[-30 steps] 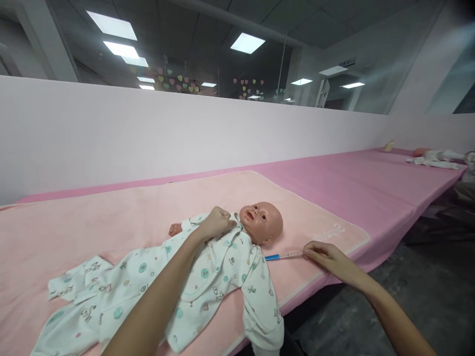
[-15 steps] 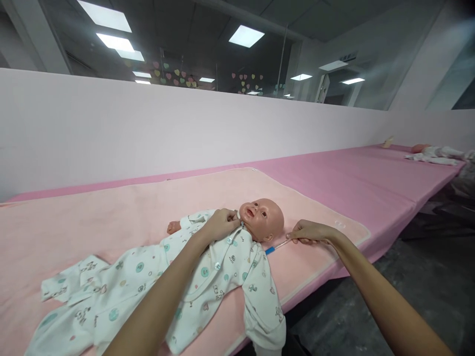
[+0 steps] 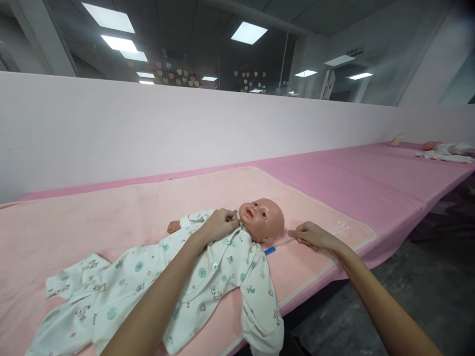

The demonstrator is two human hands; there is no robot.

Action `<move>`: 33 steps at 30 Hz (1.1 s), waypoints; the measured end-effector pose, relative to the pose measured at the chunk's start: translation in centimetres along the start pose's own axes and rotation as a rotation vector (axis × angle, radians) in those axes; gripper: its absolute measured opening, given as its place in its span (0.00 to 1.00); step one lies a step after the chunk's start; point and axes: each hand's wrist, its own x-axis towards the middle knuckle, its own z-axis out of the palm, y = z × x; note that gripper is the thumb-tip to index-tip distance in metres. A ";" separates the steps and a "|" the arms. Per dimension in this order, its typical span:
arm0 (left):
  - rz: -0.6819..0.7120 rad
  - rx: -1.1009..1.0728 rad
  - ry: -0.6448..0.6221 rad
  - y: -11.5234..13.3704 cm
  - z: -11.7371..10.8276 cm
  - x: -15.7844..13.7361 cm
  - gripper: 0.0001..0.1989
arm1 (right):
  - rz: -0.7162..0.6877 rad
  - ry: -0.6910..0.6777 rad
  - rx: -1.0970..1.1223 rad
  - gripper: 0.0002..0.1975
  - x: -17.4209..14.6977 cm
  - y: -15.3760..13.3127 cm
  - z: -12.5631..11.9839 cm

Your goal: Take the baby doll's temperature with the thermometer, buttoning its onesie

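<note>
A baby doll [image 3: 264,220] lies on its back, its bald head toward the right. It wears a white romper [image 3: 222,262] printed with teal dots and small animals, with snaps down the front. My left hand [image 3: 220,225] is closed at the collar under the doll's chin, its fingertips pinching the fabric. Beside the doll's head, my right hand [image 3: 309,235] pinches the thin pale end of a slim stick [image 3: 285,243] with a blue end. That blue end is by the doll's shoulder, low over the mat; whether it touches the mat I cannot tell.
A peach mat [image 3: 129,212] lies under the doll on a pink-covered table [image 3: 334,173]. Its near edge drops to a dark floor on the right. Behind runs a white wall [image 3: 185,128] with windows above. Another doll [image 3: 445,151] lies at the far right end.
My right hand has shifted slightly to the right along the slim stick, and more of its pale end shows. My left hand stays at the collar. The view has turned a little.
</note>
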 end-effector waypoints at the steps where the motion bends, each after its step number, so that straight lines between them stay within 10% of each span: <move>1: -0.003 -0.008 0.000 0.0 -0.1 -0.1 0.13 | 0.000 0.072 0.025 0.22 -0.3 0.0 0.3; 6: -0.044 -0.009 -0.060 0.1 -0.3 -0.5 0.13 | -0.062 0.325 0.327 0.24 -3.4 -2.9 3.2; 11: -0.031 0.141 -0.004 0.5 0.2 -0.7 0.17 | -0.310 0.160 0.390 0.23 -6.1 -9.5 7.3; 17: -0.134 -0.230 0.007 -0.1 -0.4 -1.5 0.12 | -0.676 0.424 0.284 0.09 -4.7 -15.0 11.9; 33: -0.164 -0.366 0.424 -0.5 -0.7 -4.3 0.23 | -0.729 0.731 0.026 0.17 -2.4 -13.6 16.0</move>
